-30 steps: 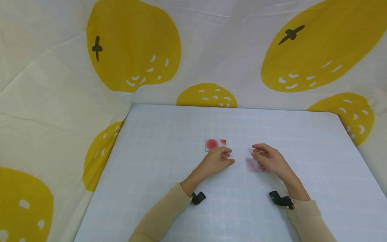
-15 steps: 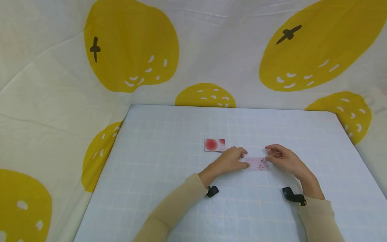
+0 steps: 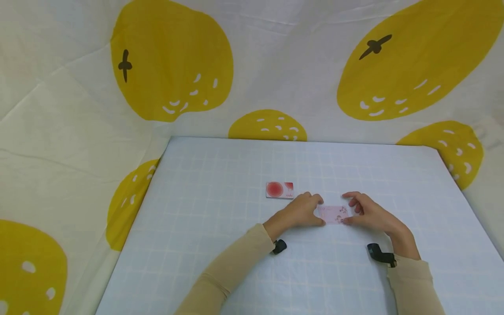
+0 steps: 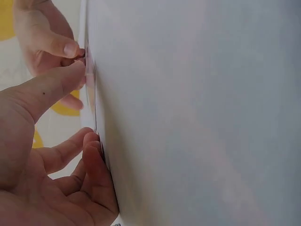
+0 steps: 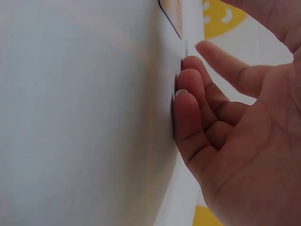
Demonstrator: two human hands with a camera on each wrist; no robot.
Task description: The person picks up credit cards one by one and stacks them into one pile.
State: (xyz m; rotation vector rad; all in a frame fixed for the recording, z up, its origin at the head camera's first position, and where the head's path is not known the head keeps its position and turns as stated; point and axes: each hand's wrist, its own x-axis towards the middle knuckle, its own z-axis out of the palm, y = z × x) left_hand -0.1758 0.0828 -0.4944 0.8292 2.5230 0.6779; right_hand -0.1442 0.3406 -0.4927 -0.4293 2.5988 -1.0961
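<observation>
A pale pink card [image 3: 332, 215] with small dark floral marks lies flat on the table between both hands. My left hand [image 3: 301, 211] holds its left end, thumb at the near corner and index finger at the far corner. In the left wrist view the card [image 4: 91, 87] is seen nearly edge-on between thumb and fingertips. My right hand [image 3: 370, 213] is at the card's right end, thumb touching the near corner, index finger stretched out beyond the far edge. In the right wrist view the other fingers [image 5: 188, 113] rest on the table, loosely bent.
A white card with red circles [image 3: 279, 190] lies farther back, just beyond my left hand. The table [image 3: 220, 175] has a pale checked cover. A white cloth with yellow fruit prints [image 3: 283, 65] hangs behind and at the left. Each wrist wears a black camera mount [image 3: 380, 253].
The pink card, blurred at my right hand a second ago, now lies flat. My left hand has moved right from beside the red-circled card to its left end; my right hand has shifted right.
</observation>
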